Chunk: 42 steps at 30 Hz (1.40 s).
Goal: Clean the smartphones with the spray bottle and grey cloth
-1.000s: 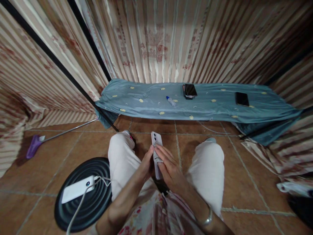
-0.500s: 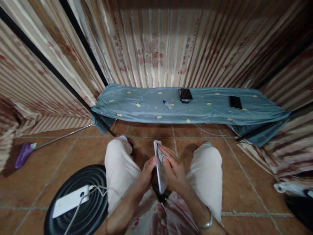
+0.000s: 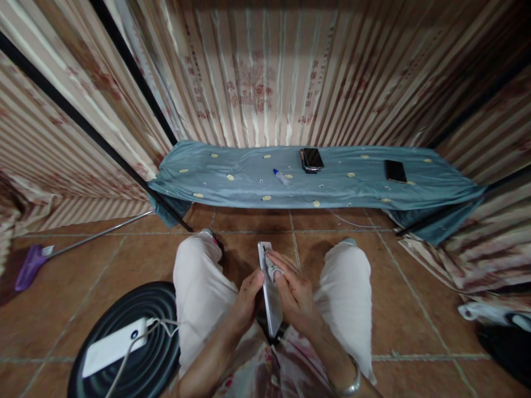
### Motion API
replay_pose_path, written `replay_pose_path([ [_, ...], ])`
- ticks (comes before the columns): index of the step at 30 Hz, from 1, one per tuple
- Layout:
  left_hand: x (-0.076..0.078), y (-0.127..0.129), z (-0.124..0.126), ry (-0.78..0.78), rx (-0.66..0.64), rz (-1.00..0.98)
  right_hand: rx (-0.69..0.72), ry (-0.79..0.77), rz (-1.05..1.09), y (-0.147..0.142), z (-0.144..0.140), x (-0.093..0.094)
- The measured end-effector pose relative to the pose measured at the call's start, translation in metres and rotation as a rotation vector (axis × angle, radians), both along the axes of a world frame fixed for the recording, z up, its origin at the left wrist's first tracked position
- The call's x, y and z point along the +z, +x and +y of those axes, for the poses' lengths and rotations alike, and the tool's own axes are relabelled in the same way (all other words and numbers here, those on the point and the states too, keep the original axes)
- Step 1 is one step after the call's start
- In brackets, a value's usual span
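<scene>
Both hands [image 3: 271,293] (fingers curled) around phone [image 3: 269,293]

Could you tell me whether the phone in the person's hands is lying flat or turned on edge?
On edge: the phone shows its thin side.

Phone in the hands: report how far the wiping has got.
Done: cannot tell; no phone is visibly cleaner.
In hand: the left hand holds the white phone on edge, while the right hand presses a small cloth near its top.
Left: two dark phones lie on the blue cloth beside a small bottle.
</scene>
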State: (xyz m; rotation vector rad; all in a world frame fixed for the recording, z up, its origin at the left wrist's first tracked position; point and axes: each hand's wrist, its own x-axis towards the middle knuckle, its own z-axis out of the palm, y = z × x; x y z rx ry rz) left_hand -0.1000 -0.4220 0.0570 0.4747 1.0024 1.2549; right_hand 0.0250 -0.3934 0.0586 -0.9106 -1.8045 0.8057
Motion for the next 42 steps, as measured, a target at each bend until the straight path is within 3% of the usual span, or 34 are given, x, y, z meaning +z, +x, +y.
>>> replay_pose_path([
  [5,-0.003,0.000,0.002,-0.030,0.042,-0.018,0.011,0.063,-0.049,0.000,-0.004,0.007],
  [14,-0.007,0.001,-0.007,-0.052,-0.047,0.003,-0.024,0.021,0.016,-0.001,0.010,0.004],
  [19,-0.010,0.000,-0.007,-0.014,-0.039,0.022,0.022,0.123,-0.045,0.000,0.010,0.013],
  [25,-0.003,-0.001,0.003,0.044,0.018,0.012,0.075,0.242,-0.133,0.001,0.003,0.019],
  [36,-0.002,-0.002,-0.001,-0.031,0.028,-0.045,0.046,0.073,-0.054,0.004,0.005,0.005],
  [42,-0.004,-0.003,0.000,-0.021,-0.014,-0.022,0.063,0.057,0.020,0.003,0.005,0.009],
])
